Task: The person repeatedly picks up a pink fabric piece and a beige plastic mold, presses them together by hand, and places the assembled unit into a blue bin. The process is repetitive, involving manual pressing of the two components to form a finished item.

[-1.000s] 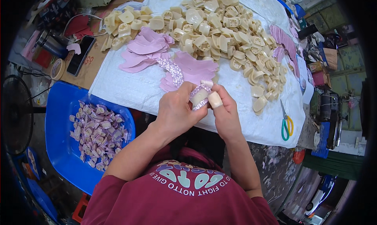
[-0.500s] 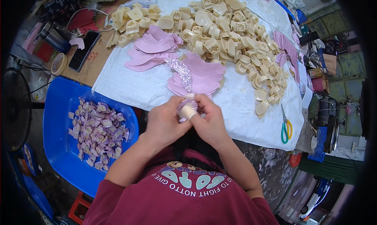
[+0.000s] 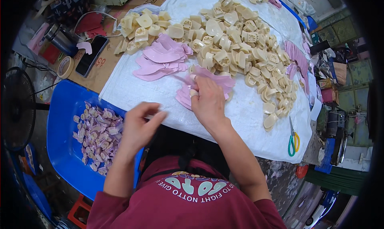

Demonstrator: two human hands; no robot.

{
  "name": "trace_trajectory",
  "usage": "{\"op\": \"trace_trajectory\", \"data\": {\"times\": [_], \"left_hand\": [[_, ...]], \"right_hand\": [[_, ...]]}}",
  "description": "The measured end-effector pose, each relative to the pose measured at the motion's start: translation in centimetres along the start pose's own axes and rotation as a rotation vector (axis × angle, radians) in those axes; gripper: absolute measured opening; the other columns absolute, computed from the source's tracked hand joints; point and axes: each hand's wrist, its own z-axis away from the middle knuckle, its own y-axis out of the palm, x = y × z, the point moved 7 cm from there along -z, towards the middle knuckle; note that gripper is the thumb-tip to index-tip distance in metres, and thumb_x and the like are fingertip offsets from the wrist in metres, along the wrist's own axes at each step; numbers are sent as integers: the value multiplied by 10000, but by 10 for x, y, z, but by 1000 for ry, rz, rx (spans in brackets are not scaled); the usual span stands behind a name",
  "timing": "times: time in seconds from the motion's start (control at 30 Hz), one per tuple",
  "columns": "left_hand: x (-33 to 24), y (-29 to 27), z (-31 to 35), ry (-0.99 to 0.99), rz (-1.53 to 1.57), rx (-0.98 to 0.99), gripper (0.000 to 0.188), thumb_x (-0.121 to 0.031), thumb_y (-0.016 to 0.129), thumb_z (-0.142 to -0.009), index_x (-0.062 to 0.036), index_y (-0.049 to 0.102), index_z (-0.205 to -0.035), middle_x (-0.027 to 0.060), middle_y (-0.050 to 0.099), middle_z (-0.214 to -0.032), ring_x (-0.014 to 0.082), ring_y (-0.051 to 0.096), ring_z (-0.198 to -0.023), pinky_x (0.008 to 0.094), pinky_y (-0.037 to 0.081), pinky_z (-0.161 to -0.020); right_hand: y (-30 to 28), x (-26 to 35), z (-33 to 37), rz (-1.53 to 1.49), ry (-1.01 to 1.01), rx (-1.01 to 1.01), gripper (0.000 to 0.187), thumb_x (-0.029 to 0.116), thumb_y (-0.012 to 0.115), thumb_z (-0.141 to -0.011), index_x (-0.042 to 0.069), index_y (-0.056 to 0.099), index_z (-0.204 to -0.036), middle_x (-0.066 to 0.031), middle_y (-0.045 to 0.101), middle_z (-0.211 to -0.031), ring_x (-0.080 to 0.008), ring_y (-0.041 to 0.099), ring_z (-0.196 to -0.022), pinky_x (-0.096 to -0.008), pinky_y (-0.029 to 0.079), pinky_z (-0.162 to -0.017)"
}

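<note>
My right hand [image 3: 209, 99] reaches over the pile of pink cut sheets [image 3: 218, 82] near the table's front edge. Its fingers, two with pale wraps, pinch a glittery strip that is mostly hidden and blurred. My left hand [image 3: 142, 125] hovers between the table edge and the blue tub [image 3: 64, 145], thumb and fingers apart, with nothing visible in it. Inside the tub lies a heap of small glittery purple-covered heels [image 3: 102, 135]; one blurred piece shows beside my left hand. Another stack of pink sheets [image 3: 162, 55] sits further left on the white cloth.
Beige moulded heels [image 3: 232, 41] are heaped across the white-covered table [image 3: 248, 127]. Scissors [image 3: 293, 139] with green and yellow handles lie at the right. A phone [image 3: 91, 56], tape roll [image 3: 65, 66] and flask [image 3: 61, 39] stand at the left, above a fan [image 3: 18, 109].
My hands have parted. The left moved left toward the tub and no longer holds the glittery piece; the right moved forward onto the pink sheets, covering the glitter strip there.
</note>
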Motion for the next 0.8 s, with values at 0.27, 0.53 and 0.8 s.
{"op": "trace_trajectory", "data": {"times": [0.27, 0.53, 0.8], "left_hand": [[14, 53, -66, -413, 329, 223, 362, -350, 653, -883, -16, 656, -742, 16, 572, -558, 72, 515, -495, 209, 399, -465], [22, 20, -62, -185, 530, 37, 311, -282, 588, -935, -12, 670, -1067, 82, 691, -785, 133, 664, -641, 227, 508, -527], [19, 43, -59, -194, 591, 20, 337, -322, 600, -931, -13, 673, -1046, 78, 705, -859, 136, 674, -716, 238, 505, -572]], "right_hand": [[-7, 9, 18, -164, -239, -12, 252, -24, 630, -650, 29, 581, -892, -108, 565, -840, -300, 557, -808, -393, 413, -720], [-36, -14, 37, -196, -185, -161, 256, 60, 691, -696, 18, 602, -933, -111, 609, -1011, -305, 569, -935, -394, 443, -834], [-30, 37, 38, -221, -345, -15, 316, 96, 686, -710, 41, 621, -1014, -90, 585, -1194, -307, 507, -1165, -457, 382, -999]]}}
